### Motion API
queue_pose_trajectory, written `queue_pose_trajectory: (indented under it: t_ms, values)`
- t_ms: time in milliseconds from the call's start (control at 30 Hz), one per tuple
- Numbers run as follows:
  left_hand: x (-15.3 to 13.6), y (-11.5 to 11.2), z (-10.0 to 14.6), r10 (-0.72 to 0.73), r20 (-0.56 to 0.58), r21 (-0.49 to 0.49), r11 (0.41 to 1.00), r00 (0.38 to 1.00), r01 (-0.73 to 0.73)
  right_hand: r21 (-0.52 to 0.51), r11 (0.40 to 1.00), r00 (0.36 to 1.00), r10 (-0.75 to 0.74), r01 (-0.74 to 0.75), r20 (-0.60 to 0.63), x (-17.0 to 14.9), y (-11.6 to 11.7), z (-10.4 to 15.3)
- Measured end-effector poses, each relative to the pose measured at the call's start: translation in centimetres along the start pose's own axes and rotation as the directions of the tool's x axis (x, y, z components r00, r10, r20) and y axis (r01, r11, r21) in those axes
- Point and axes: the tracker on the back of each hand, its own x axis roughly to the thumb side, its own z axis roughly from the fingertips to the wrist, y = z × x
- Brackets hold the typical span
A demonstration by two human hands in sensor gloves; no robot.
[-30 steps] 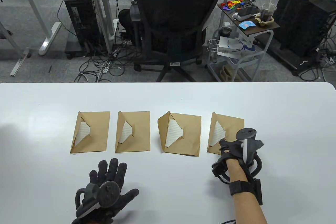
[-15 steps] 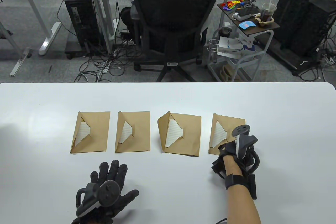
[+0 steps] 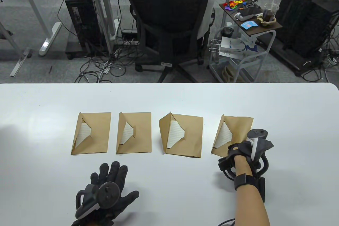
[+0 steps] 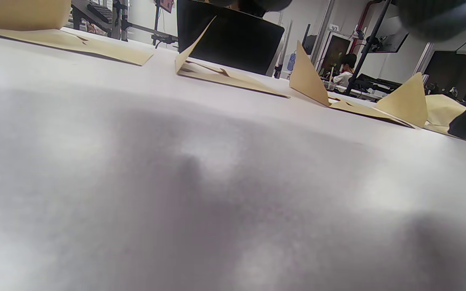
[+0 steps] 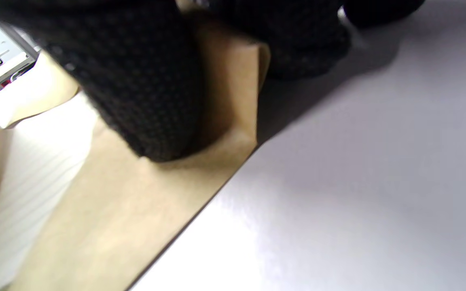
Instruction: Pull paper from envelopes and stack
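The right hand (image 3: pixel 245 154) pinches the near corner of the rightmost envelope (image 3: pixel 235 133), gloved fingers (image 5: pixel 144 89) pressed on brown paper, lined sheet (image 3: pixel 224 136) just beyond them; the left hand (image 3: pixel 108 191) rests flat, fingers spread; best to keep the envelope pinned while drawing the sheet out sideways; no legible writing anywhere.

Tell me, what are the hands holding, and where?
The right hand grips the rightmost brown envelope at its near right corner. The left hand holds nothing, resting flat on the table.
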Motion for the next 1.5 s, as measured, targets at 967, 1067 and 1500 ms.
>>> queue_pose_trajectory:
  t_ms: [967, 1067, 1500]
  values:
    - [0.7, 0.1, 0.3, 0.025, 0.065, 0.059, 0.998, 0.998, -0.029, 0.099, 0.872, 0.741, -0.462, 0.479, 0.488, -6.2, -5.2, 6.0]
    - [1.3, 0.4, 0.6, 0.030, 0.100, 0.081, 0.996, 0.995, -0.038, 0.164, 0.846, 0.694, -0.515, 0.508, 0.504, -6.5, -5.1, 7.9]
    - [7.1, 1.3, 4.1, -0.094, 0.549, 0.324, 0.940, 0.830, -0.107, 0.339, 0.894, 0.509, -0.446, 0.293, 0.736, -5.7, 0.3, 17.9]
